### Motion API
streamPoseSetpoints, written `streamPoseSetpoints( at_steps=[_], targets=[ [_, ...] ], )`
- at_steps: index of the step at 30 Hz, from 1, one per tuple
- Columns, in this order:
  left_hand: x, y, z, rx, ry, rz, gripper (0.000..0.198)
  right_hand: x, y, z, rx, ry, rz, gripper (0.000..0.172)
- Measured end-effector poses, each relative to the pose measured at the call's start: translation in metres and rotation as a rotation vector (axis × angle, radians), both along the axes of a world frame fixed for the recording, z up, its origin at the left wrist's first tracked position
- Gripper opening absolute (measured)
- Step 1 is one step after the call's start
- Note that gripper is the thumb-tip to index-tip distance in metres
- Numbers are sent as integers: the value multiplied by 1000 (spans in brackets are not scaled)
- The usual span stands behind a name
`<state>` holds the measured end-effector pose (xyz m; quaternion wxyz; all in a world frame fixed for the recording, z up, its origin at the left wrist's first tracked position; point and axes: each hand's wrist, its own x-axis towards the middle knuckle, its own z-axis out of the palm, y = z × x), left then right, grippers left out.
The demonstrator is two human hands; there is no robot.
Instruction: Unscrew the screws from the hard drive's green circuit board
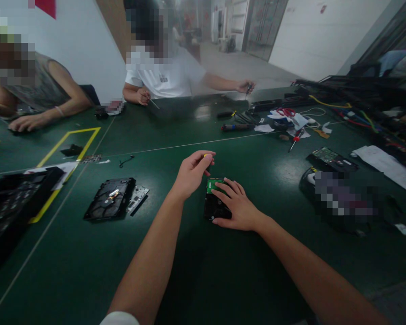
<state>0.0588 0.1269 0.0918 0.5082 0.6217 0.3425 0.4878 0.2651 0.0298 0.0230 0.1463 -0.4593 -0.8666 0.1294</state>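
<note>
A hard drive (216, 210) lies on the dark green table, its green circuit board (210, 185) facing up at the far end. My right hand (238, 205) spans the drive from the right, thumb at the near edge and fingers spread over the board, holding it against the table. Just above the drive's far end, my left hand (193, 174) is closed in a pinch on what looks like a small screwdriver with a yellow end (207, 155). Its tip is hidden by the fingers. Left of my arms sits a black fan-like unit (110, 198) beside a metal plate (138, 200).
A black chassis (16, 203) stands at the left edge. At right lie another circuit board (331, 159), a white cloth (387, 167) and a red screwdriver (295, 141). Cables (352, 115) pile up behind. Two people sit across the table; one holds thin tools.
</note>
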Motion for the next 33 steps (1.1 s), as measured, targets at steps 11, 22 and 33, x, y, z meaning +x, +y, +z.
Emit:
streamPoseSetpoints(
  at_steps=[11, 22, 33],
  targets=[
    [2, -3, 3, 47, 44, 6, 35, 1, 1, -3, 14, 17, 10, 94],
    [1, -3, 5, 58, 16, 30, 35, 0, 1, -1, 6, 16, 3, 93],
    [3, -3, 4, 53, -34, 53, 35, 0, 0, 1, 1, 18, 11, 92]
  ],
)
